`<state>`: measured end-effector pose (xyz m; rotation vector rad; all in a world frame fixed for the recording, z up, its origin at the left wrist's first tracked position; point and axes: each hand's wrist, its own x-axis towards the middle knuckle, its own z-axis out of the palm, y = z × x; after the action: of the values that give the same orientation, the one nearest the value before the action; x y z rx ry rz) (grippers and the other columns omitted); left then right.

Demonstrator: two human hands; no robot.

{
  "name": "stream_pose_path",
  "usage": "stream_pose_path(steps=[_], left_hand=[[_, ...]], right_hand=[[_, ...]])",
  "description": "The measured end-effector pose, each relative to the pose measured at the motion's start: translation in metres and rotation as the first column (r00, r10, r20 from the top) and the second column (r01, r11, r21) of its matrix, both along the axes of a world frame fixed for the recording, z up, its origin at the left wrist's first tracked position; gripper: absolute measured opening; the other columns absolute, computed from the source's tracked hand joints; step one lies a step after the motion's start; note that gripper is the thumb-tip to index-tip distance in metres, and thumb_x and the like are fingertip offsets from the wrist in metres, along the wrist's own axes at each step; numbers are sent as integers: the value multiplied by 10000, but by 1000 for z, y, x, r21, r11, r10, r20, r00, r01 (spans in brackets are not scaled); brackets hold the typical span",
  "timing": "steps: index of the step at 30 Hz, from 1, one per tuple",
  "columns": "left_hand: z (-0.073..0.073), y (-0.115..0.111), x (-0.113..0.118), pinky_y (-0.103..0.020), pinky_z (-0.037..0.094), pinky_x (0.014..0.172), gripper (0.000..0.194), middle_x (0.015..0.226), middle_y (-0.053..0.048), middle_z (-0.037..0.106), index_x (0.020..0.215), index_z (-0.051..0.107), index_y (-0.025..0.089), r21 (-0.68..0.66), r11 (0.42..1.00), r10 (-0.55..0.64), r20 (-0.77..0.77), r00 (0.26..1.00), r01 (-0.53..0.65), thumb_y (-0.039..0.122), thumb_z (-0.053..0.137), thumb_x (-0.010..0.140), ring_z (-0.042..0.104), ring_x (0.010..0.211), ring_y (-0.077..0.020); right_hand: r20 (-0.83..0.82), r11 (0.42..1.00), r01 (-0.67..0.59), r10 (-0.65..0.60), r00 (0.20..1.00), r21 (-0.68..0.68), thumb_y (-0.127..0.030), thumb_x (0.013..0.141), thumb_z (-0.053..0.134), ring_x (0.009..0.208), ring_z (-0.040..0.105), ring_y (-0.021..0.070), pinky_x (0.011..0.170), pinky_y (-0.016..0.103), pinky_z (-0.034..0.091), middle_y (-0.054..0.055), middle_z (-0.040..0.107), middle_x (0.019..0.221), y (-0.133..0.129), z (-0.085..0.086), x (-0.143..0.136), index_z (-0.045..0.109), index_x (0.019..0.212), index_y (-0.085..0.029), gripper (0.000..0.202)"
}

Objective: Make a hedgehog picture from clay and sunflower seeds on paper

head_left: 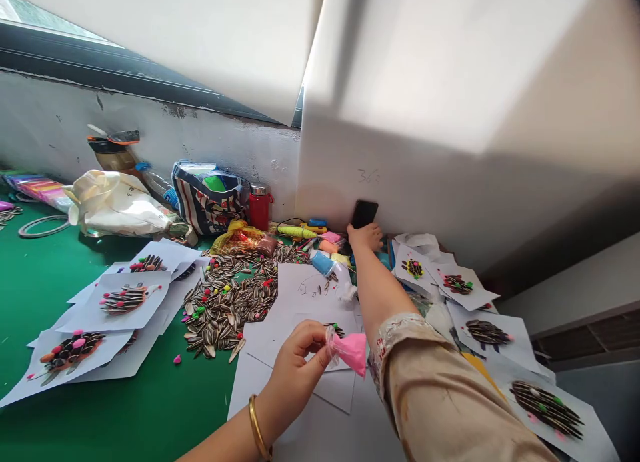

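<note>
My left hand (300, 365), with a gold bangle at the wrist, pinches the twisted neck of a small bag of pink clay (351, 353) above white paper sheets. Stretched toward the wall, my right hand (367, 237) is at the lower edge of a black phone (365, 213) that leans upright. How its fingers meet the phone is partly hidden. A blue clay bag (323, 263) lies on a sheet with a pencil drawing (305, 285). Left of the sheets is a pile of striped sunflower seeds (225, 309) mixed with small coloured balls.
Seed hedgehog pictures lie on paper at left (131, 301) and right (487, 334) on the green table (165, 415). Along the wall stand a striped bag (207, 205), a red bottle (259, 209) and a cream cloth bag (117, 205). A yellow tool (297, 232) lies behind.
</note>
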<state>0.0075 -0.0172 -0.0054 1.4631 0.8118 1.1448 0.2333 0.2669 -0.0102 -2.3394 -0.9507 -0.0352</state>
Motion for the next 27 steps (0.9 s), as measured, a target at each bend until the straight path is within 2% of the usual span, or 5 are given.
stream_pose_path(steps=[8, 15, 20, 24, 27], left_hand=[[0, 0, 0, -295, 441, 748, 219, 897, -61, 575, 861, 670, 186, -33, 999, -15, -7, 1000, 15, 393, 615, 904, 536, 838, -180], [1, 0, 0, -299, 437, 758, 217, 897, -57, 571, 861, 663, 187, -27, 999, -21, -12, 1000, 21, 391, 605, 910, 534, 846, -184], [-2, 1, 0, -295, 434, 748, 215, 890, -53, 565, 860, 658, 186, -28, 999, -32, -19, 999, 32, 388, 604, 911, 529, 837, -181], [-2, 1, -1, -294, 431, 758, 217, 887, -51, 561, 858, 657, 186, -38, 999, -30, -15, 999, 29, 389, 604, 912, 527, 838, -178], [-3, 1, -1, -294, 431, 764, 215, 903, -52, 566, 866, 658, 188, -50, 998, -29, -6, 1000, 28, 392, 609, 909, 533, 854, -181]], right_hand=[[10, 997, -29, 30, 1000, -66, -659, 792, 607, 1250, 459, 356, 954, 539, 430, 268, 481, 1327, -3, 0, 5, 418, 1318, -118, 778], [-67, 958, -186, 176, 982, -220, -704, 730, 648, 1253, 482, 383, 973, 525, 429, 255, 506, 1340, -7, 12, 40, 501, 1312, -135, 827], [-82, 903, -306, 295, 952, -301, -590, 753, 707, 1244, 498, 380, 989, 509, 411, 216, 544, 1336, -5, 14, 64, 570, 1293, -151, 709], [-71, 889, -325, 320, 945, -322, -561, 852, 625, 1221, 516, 386, 980, 529, 432, 210, 578, 1291, 4, 8, 73, 629, 1231, -166, 547], [-65, 885, -331, 328, 942, -329, -449, 950, 552, 1135, 583, 286, 950, 475, 489, 147, 599, 1255, 11, 5, 82, 622, 1201, -176, 378]])
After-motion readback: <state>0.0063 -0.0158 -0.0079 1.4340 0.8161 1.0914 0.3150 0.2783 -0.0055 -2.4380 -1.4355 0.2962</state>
